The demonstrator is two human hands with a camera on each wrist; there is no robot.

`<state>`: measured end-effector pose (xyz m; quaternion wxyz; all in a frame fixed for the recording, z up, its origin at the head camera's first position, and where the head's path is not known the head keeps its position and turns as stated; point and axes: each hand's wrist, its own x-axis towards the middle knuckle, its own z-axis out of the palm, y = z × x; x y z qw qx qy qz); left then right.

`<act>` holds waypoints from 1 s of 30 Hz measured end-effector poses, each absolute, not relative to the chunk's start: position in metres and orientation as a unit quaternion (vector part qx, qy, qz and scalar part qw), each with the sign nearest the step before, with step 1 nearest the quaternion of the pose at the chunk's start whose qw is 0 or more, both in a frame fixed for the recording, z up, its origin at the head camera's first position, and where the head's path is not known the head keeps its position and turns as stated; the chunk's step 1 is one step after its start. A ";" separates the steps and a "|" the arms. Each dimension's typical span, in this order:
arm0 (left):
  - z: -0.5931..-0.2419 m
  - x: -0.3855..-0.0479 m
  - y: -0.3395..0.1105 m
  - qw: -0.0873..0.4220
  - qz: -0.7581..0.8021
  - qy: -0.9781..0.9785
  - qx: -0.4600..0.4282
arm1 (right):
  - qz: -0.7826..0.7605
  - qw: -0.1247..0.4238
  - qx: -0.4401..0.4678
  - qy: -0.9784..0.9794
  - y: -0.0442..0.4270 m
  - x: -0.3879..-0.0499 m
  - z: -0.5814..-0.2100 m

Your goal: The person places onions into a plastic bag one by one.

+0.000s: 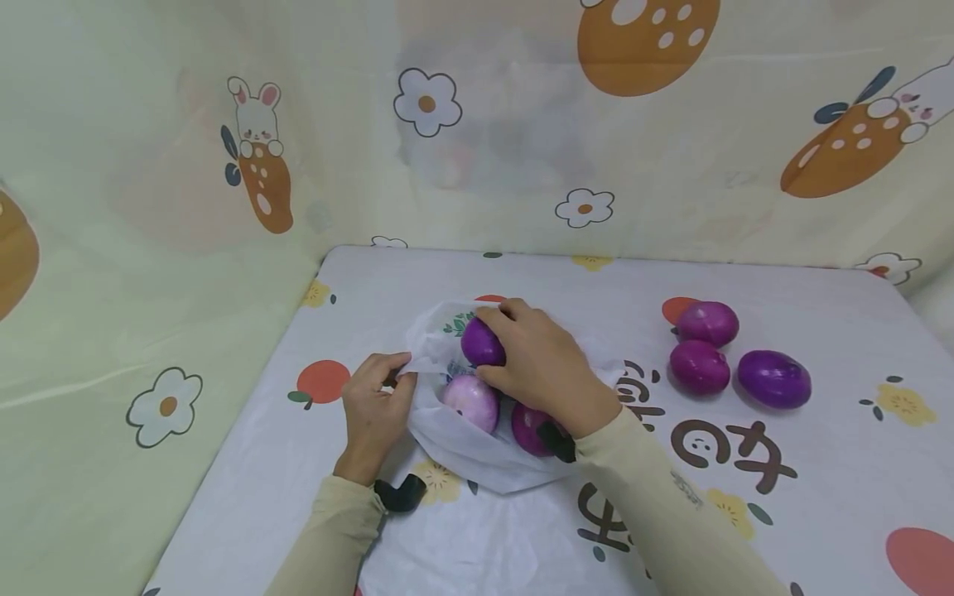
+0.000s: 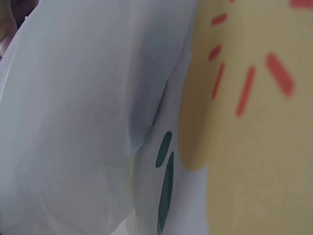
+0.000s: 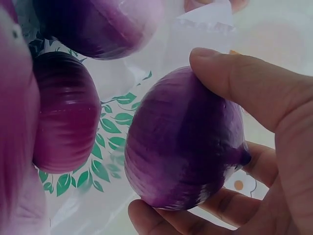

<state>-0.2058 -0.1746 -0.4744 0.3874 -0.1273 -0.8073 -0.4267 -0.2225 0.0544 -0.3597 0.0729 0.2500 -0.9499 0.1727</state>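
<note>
Mid-frame: onion (image 1: 480, 341) gripped by right hand (image 1: 544, 358), bag (image 1: 477, 463) pinched by left hand (image 1: 377, 407); transfer seemingly underway, steadied bag likely needed next.

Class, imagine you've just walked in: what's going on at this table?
A person's left hand pinches the edge of a white bag. The right hand holds a purple onion over it. Other onions lie in the bag, and three more onions sit to its right on the tablecloth.
</note>
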 end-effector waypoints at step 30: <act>-0.475 -0.209 -0.174 0.409 -0.434 -0.790 -0.140 | 0.135 0.023 0.261 -0.956 0.028 -0.240 -0.380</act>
